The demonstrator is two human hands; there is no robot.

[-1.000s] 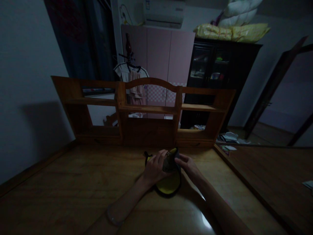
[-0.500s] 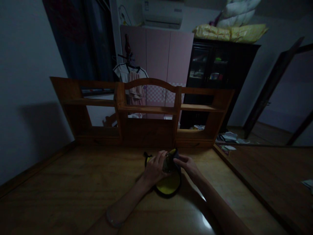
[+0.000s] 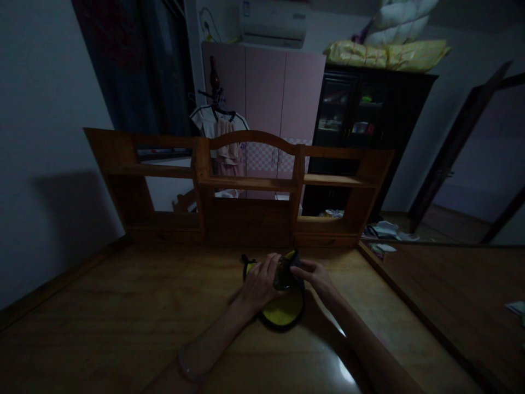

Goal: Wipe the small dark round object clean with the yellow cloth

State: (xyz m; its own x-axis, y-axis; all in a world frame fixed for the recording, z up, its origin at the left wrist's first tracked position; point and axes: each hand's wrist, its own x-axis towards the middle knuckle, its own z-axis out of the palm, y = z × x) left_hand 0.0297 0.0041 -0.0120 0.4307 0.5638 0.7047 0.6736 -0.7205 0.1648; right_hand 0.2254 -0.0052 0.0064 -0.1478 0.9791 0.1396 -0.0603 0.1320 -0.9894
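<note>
A yellow pouch with a dark rim [image 3: 283, 311] lies on the wooden desk [image 3: 123, 317] in dim light. My left hand [image 3: 258, 284] is curled over its upper left part, fingers closed on a small dark object [image 3: 283, 275] at the pouch's top. My right hand [image 3: 315, 276] pinches the same dark part from the right. What that dark object is I cannot make out. A thin band circles my left forearm.
A wooden shelf unit [image 3: 246, 186] stands along the desk's far edge. Behind it are clothes on a hanger [image 3: 223, 137], a pink wardrobe [image 3: 283, 104] and a dark cabinet [image 3: 361, 120] with bedding on top. A door [image 3: 459, 142] stands open at right.
Both hands stay on the pouch; the fingers have shifted slightly around the dark part at its top. The view barely moves.
</note>
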